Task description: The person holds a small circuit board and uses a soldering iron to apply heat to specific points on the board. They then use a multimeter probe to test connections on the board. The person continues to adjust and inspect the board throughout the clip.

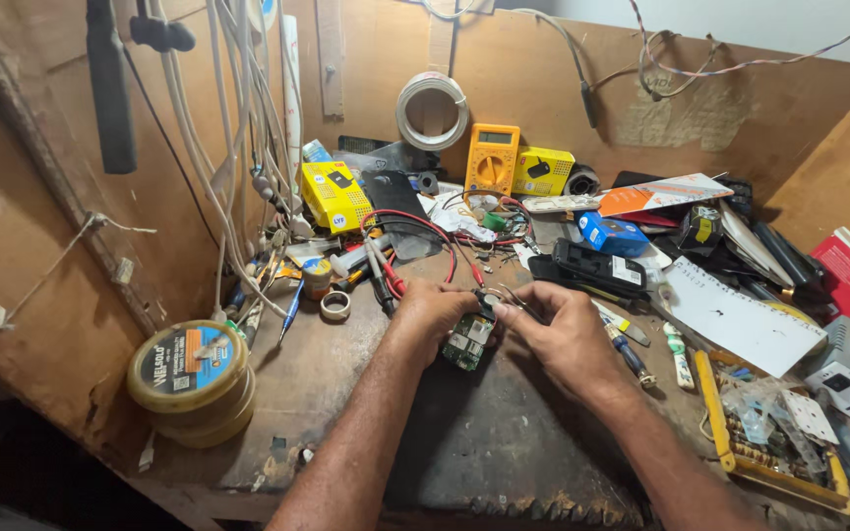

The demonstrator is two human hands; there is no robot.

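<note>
The person's left hand is closed around a small green circuit board, holding it just above the middle of the worn wooden surface. The board is tilted, with its upper end between both hands. The right hand meets the left at the board's upper edge; its thumb and forefinger are pinched together there, but what they pinch is too small to tell. A thin tool shaft shows just above the right knuckles.

Behind the hands, red and black probe leads run back toward a yellow multimeter leaning against the rear wall. A coil of white wire hangs on that wall. Left of the hands lie a small roll of tape and, near the surface edge, a large round yellow tin. To the right lie a black phone body, a blue box and a white ruler sheet.
</note>
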